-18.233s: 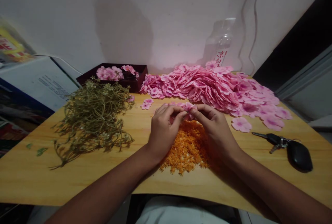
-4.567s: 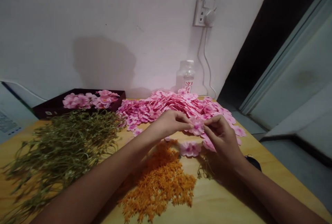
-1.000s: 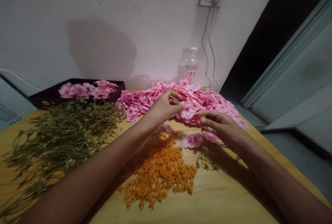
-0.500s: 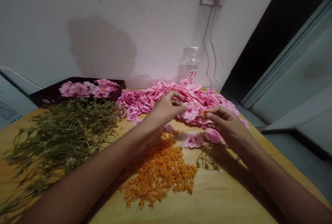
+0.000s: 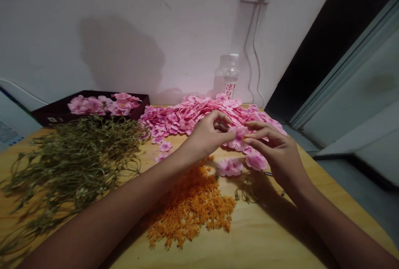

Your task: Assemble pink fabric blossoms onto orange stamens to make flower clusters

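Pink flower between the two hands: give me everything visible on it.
The pink flower is a small fabric-looking blossom with rounded, overlapping petals, paler at the edges. It is held above the table, pinched between the left hand and the fingertips of the right hand. Fingers hide its centre. The big pink petal pile lies just behind it.

Scene is dim overall, with warm light falling from above and behind the wearer. The white wall (image 5: 124, 32) carries 1 broad, soft shadow at centre left. Forearms and the lower table (image 5: 280, 240) edge fall into deep shade. The doorway (image 5: 327, 32) at right is near black. Wide-angle distortion bends the frame edges. Slight softness throughout; no glare noted.
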The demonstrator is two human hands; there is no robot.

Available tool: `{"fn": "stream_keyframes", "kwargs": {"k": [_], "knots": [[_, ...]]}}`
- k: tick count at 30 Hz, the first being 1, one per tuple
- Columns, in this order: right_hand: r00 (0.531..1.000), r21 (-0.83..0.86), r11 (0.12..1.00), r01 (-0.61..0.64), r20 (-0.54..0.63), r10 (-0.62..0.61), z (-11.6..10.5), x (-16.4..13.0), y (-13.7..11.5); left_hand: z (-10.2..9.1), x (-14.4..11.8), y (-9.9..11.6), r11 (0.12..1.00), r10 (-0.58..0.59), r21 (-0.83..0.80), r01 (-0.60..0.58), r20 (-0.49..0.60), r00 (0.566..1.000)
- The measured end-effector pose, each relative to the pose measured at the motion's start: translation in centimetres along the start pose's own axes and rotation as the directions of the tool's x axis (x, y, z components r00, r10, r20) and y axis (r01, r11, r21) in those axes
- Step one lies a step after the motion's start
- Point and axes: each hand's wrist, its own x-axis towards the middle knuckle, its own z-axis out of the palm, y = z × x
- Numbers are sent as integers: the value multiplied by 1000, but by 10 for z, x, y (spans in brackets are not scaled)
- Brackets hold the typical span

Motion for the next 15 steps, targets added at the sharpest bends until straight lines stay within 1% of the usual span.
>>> {"fn": "stream_keyframes", "kwargs": {"k": [5, 8, 12, 15], "knots": [[995, 137, 986, -96, 9, 95, 1, -1, 1, 5, -4, 7, 997, -13, -76, 15, 23, 1000], [993, 184, 976, -120, 25, 117, 2, -1, 1, 6, -4, 6, 995, -7, -96, 9, 21, 1000], [987, 247, 956, -157, 82, 141, 3, 0, 5, 6, -3, 4, 994, -3, -108, 6, 27, 1000], [971, 330, 916, -228, 150, 188, 2, 3, 9, 6, -2, 3, 994, 16, -106, -12, 37, 999]]}}
